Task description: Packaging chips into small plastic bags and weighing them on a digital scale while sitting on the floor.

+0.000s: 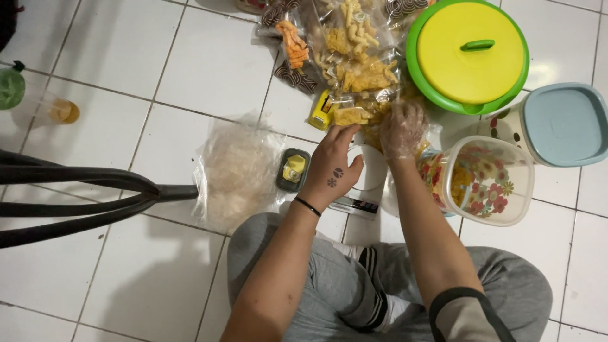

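I sit cross-legged on a white tiled floor. My left hand, bare with a black wristband, rests fingers down on a small clear bag of yellow snacks. My right hand wears a thin clear plastic glove and reaches into the heap of yellow snacks beside it. Whether it grips any snacks is hidden by the glove. A floral clear plastic tub lies tilted on its side against my right forearm. Packed bags of snacks lie beyond both hands.
A round green container with a yellow lid stands at the far right, a grey-lidded box beside it. A stack of clear plastic bags and a small dark dish lie to the left. Black chair legs cross the left side.
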